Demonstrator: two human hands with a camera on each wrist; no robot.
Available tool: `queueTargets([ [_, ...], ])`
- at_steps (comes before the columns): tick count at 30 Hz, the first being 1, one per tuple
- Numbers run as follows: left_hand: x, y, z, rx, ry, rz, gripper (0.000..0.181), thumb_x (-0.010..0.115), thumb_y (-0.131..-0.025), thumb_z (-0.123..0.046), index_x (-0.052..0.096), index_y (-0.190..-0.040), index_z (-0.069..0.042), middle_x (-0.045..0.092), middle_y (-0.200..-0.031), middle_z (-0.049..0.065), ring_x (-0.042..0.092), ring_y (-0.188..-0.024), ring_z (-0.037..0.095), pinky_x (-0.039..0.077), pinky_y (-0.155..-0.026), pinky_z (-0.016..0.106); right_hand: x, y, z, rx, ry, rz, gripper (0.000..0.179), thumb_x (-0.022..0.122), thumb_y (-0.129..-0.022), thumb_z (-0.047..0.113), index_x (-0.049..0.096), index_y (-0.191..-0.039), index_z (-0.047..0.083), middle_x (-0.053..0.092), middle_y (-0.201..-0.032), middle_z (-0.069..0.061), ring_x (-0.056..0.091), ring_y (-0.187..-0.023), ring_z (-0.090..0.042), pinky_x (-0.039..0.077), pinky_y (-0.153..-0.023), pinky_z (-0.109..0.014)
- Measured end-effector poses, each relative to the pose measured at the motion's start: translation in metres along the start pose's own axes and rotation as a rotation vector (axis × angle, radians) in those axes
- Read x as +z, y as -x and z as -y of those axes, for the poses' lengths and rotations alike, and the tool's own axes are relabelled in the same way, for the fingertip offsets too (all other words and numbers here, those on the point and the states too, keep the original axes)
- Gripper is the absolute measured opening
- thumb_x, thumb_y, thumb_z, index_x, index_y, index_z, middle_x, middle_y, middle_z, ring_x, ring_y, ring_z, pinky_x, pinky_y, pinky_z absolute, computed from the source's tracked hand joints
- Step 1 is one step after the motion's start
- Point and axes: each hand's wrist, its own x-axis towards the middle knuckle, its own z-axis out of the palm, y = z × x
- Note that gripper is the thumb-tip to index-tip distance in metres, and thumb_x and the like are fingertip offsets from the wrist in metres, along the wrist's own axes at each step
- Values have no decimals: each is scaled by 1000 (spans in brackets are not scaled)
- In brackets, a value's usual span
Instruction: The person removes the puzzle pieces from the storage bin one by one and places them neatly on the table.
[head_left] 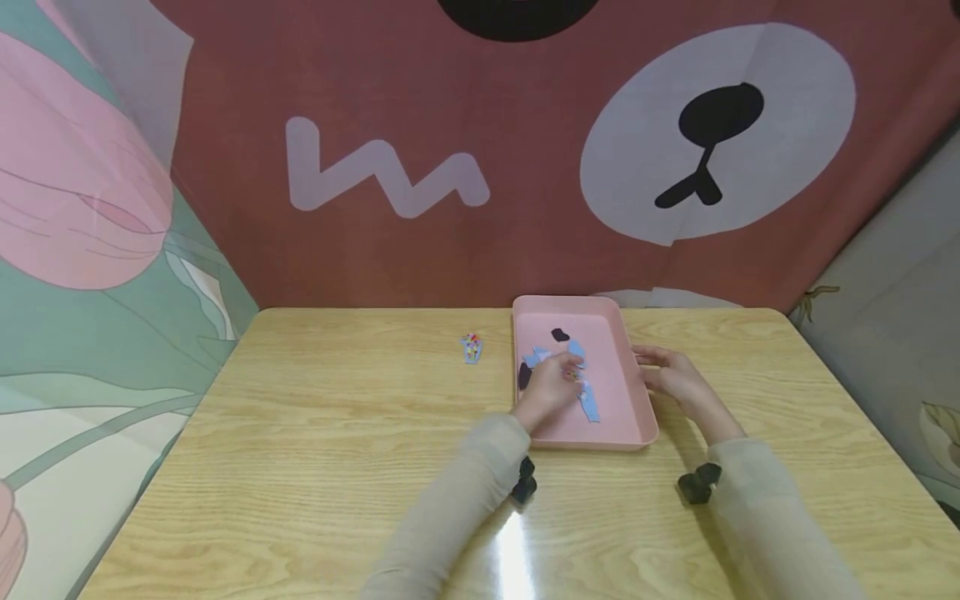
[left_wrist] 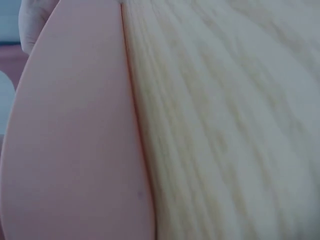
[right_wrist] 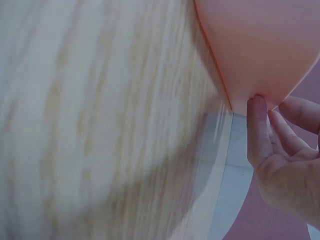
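Observation:
A pink tray (head_left: pixel 633 408) stands on the wooden table, holding several flat light-blue pieces (head_left: pixel 589 402) and dark pieces (head_left: pixel 559 334). My left hand (head_left: pixel 551 387) reaches over the tray's near-left side, its thumb and fingers bent around a small piece with coloured specks (head_left: pixel 572 374). The palm and wrist hide part of the pieces below. My right hand (head_left: pixel 675 377) is at the tray's right side. In the right wrist view, the fingertips (right_wrist: pixel 257 102) touch the outside of the tray wall (right_wrist: pixel 260 50), with the fingers extended and loosely spread. The left wrist view mostly shows the tray's outer wall (left_wrist: pixel 75 125).
Left of the tray, a small light-blue piece with bright coloured dots (head_left: pixel 471 348) lies on the table (head_left: pixel 337 433). Behind the table's far edge hangs a reddish-brown cloth (head_left: pixel 420 258) with a printed animal face. Each wrist wears a dark device (head_left: pixel 699 483).

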Motion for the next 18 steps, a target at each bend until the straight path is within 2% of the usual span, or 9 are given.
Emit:
queueTargets([
  [5, 5, -3, 2, -30, -14, 14, 46, 64, -76, 13, 63, -119, -3, 68, -110, 12, 64, -95, 19, 54, -80, 18, 0, 0, 0, 7, 4, -6, 55, 47, -97, 7, 26, -147, -6, 35, -143, -32, 54, -90, 6, 50, -80, -13],
  [11, 6, -3, 6, -3, -79, 23, 52, 57, -72, 18, 65, -118, -3, 69, -109, 11, 62, -88, 14, 51, -75, 14, 0, -1, -2, 0, 10, -8, 55, 46, -96, 6, 27, -146, -7, 36, -143, -33, 54, -91, 7, 50, -80, -12],
  [14, 6, -4, 7, 9, -96, 54, 52, 59, -72, 16, 64, -120, -3, 69, -110, 10, 59, -87, 11, 49, -73, 12, 0, -1, -2, -5, 12, -9, 55, 46, -96, 5, 27, -146, -7, 36, -143, -33, 54, -91, 6, 50, -80, -12],
  [18, 6, -3, 6, 14, -117, 105, 51, 67, -74, 10, 63, -123, -5, 64, -94, 5, 50, -78, 7, 43, -66, 11, 0, -1, -2, -3, 10, -13, 55, 46, -96, 5, 28, -146, -7, 37, -142, -33, 54, -91, 5, 50, -79, -12],
])
